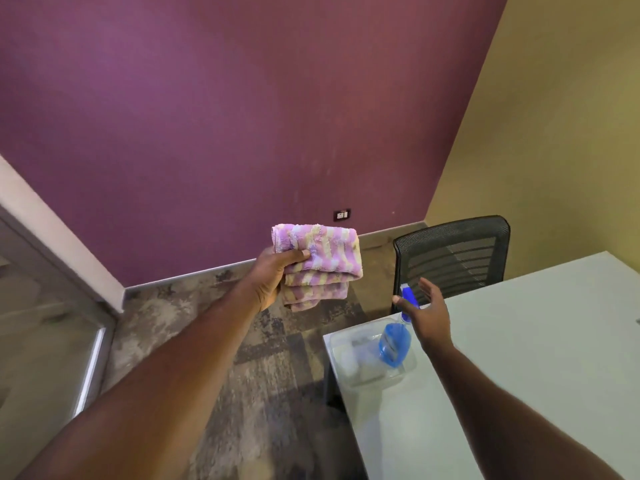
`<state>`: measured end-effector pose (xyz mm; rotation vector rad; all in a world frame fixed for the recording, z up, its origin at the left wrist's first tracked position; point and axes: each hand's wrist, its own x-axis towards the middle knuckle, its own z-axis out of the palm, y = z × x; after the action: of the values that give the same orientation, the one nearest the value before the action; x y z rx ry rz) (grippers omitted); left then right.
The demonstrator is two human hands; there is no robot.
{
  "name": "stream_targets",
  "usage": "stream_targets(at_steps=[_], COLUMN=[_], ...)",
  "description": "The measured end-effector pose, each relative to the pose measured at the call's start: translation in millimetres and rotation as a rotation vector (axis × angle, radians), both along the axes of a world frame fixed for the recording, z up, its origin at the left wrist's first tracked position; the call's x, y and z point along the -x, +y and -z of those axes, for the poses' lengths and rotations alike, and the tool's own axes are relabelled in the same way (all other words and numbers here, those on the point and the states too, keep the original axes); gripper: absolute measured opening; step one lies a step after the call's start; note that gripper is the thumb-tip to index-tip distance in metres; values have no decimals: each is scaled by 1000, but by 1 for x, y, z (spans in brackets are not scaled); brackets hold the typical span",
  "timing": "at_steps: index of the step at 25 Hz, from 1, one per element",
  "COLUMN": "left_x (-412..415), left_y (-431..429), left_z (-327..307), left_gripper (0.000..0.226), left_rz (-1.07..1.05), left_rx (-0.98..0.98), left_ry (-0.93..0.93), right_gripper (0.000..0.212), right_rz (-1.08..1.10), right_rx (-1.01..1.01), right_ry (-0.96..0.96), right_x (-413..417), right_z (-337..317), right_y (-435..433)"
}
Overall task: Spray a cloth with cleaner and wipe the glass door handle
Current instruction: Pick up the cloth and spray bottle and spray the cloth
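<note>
My left hand point(273, 275) grips a folded pink, yellow and white striped cloth point(318, 261), held up in front of the purple wall. My right hand point(427, 313) hovers with straight, spread fingers just above a spray bottle point(394, 344) of blue cleaner. The bottle stands in a clear plastic tray point(363, 372) at the near corner of the white table point(519, 358); its blue trigger head shows beside my thumb. The hand hides part of the bottle's neck. A glass door point(45, 334) with a pale metal frame is at the lower left; I see no handle on it.
A black mesh office chair point(453, 258) stands behind the table by the yellow wall. The floor is mottled grey-brown carpet. A wall socket point(342, 214) sits low on the purple wall. A white pillar edges the door at left.
</note>
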<state>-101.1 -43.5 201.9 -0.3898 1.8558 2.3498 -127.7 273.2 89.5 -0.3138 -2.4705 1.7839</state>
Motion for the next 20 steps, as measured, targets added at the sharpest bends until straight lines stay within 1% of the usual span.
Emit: stream_targets(at_steps=[2, 4, 7, 11, 14, 18, 20], left_x=[2, 4, 7, 8, 7, 6, 5], left_y=[1, 2, 0, -6, -12, -20, -21], left_z=[13, 26, 42, 54, 49, 26, 9], left_gripper=[24, 27, 30, 24, 29, 38, 40], left_rz=[5, 1, 13, 19, 7, -7, -15], left_rx=[-2, -9, 7, 13, 38, 57, 59], left_ry=[-35, -62, -73, -77, -71, -51, -15], right_gripper=[78, 74, 58, 35, 31, 32, 25], right_rz=[10, -9, -36, -41, -15, 5, -2], right_rx=[11, 12, 7, -40, -48, 18, 26], right_ry=[-28, -63, -111, -99, -54, -42, 7], right_x=[-5, -4, 0, 9, 12, 11, 9], right_z=[17, 32, 51, 60, 59, 48, 32], right_y=[1, 1, -2, -9, -13, -22, -27])
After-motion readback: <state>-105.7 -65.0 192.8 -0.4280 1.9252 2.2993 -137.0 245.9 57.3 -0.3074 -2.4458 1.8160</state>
